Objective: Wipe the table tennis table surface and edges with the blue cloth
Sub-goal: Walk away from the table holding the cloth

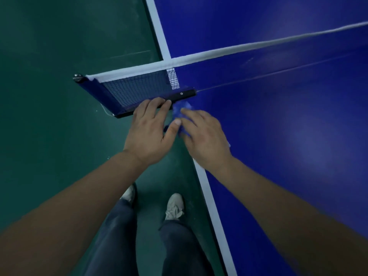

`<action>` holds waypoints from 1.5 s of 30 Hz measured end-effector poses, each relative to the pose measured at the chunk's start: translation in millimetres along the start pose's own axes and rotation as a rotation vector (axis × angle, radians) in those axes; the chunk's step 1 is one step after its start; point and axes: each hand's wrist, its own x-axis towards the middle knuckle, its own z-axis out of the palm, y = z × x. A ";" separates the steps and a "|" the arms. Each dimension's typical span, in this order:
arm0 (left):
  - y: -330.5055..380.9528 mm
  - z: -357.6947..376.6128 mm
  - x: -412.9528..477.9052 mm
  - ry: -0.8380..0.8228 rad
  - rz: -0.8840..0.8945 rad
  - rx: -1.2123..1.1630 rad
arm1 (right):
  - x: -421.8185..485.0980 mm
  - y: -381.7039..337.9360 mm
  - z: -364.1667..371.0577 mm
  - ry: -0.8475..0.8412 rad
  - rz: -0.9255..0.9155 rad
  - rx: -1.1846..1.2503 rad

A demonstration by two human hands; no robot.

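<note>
While crumpled at the bench (278, 136) edge, the blue cloth (180, 110) sits grasped by both hands: left grip (149, 132), right grip (203, 138); green floor (49, 136) beside.

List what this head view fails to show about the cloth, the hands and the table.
- Blue cloth: mostly covered by the right hand and left hand; its size and folds are unreadable.
- Right hand's grip: blurred; pressing or pinching cannot be told.
- Table: cut off by the top, right and bottom edges.
- Net clamp: its underside is hidden by the table edge.
</note>
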 end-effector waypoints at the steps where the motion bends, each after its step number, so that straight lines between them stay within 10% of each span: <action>1: -2.0 -1.0 -1.1 -0.005 0.011 -0.010 | -10.9 12.8 -7.5 -0.008 -0.018 -0.020; 8: -17.1 -0.7 -4.1 -0.033 0.072 -0.073 | -49.4 34.0 -25.5 0.315 1.043 -0.139; 16: -32.2 -19.5 -7.0 -0.236 0.200 -0.173 | -89.3 -103.1 18.0 0.181 0.658 -0.078; 24: -7.6 -62.0 -90.8 -0.544 0.249 -0.552 | -171.9 -228.6 -13.5 0.700 1.355 0.654; 45: 95.6 -90.6 -637.6 -1.312 0.861 -0.464 | -566.2 -710.5 -1.9 1.847 1.926 0.570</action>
